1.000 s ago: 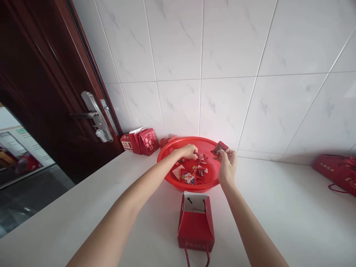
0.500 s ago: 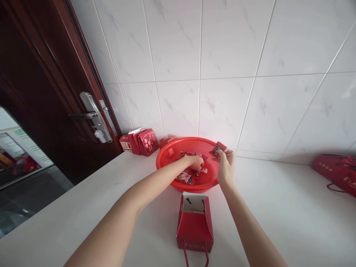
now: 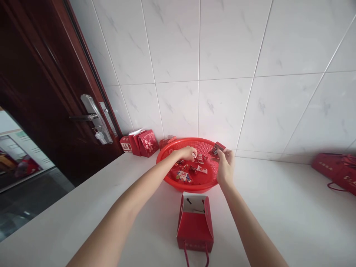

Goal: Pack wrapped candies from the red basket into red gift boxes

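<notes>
Near on the white table (image 3: 150, 237), open red gift box (image 3: 194, 231), mouth facing red plastic basket (image 3: 194, 188), nearside of both hands. In the basket, left hand (image 3: 185, 152), fingers pinched on wrapped candy (image 3: 194, 155); at its far right rim, right hand (image 3: 226, 167), pinching red packet (image 3: 217, 146). Right, red bag (image 3: 326, 164), lettering illegible. Far left, double-happiness box (image 3: 126, 147).

red basket (image 3: 204, 180) — wrapped sweets (image 3: 199, 159) in red with white — and a red box (image 3: 195, 228) (white inside); white wall tiles (image 3: 178, 44), grey-veined.
</notes>
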`<state>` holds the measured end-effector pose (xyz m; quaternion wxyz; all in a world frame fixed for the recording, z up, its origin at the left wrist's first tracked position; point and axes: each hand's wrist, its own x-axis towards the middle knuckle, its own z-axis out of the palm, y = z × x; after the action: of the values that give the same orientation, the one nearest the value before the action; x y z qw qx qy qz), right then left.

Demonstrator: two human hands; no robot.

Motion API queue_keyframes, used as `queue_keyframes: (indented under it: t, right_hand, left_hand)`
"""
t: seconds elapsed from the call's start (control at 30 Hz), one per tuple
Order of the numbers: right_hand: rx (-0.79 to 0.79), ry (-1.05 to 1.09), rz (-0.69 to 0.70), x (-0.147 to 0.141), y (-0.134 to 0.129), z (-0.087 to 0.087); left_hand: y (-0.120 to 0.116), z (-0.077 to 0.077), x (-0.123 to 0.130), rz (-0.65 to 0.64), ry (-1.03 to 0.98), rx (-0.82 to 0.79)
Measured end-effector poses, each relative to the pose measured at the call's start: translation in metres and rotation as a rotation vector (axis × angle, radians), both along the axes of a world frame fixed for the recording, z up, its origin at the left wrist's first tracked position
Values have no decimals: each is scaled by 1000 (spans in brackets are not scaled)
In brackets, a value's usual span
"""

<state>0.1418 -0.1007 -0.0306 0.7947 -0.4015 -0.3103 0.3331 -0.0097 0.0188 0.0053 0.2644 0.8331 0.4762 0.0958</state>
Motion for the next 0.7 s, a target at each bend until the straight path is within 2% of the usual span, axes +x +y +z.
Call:
queue_keyframes:
  t: [0.17, 0.33, 0.53, 0.7]
  right_hand:
    - [-2, 10, 9, -1, 0, 1]
    - [-4, 3, 0, -1, -1, 3]
    - [-48, 17, 31, -2, -3, 7]
    - [-59, -72, 115, 0, -3, 7]
  left_hand:
    - [-3, 0, -4, -72, -145, -118]
    - [-20, 4, -9, -76, -328, -206]
    - [-46, 11, -13, -46, -708, -265]
    - [-69, 8, -12, 42, -849, -116]
